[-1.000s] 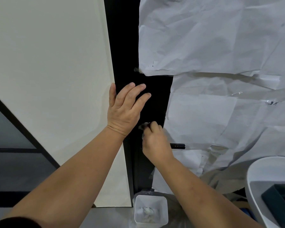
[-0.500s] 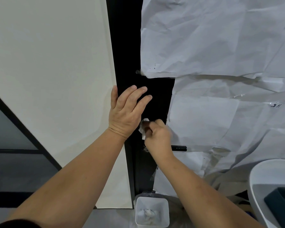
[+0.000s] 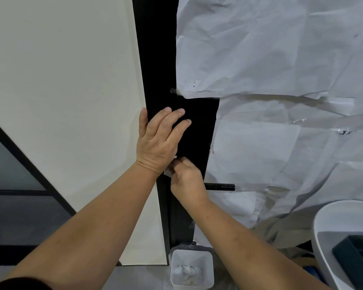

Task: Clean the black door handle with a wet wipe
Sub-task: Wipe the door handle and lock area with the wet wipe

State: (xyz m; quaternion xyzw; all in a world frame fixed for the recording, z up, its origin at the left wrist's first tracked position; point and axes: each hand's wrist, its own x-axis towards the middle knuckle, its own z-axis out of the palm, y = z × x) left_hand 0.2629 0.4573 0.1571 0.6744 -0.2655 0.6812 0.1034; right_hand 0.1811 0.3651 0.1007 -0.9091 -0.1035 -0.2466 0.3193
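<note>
Left hand (image 3: 158,141) is laid flat, fingers straight, against the black door (image 3: 197,126). Right hand (image 3: 187,181) is curled around a white wet wipe (image 3: 168,172), which is pinched just beside the left wrist. Black door handle (image 3: 219,187) is seen projecting rightward from behind the right hand, over crumpled white paper (image 3: 270,49). A white bin (image 3: 192,268) with used wipes is noted on the floor below
</note>
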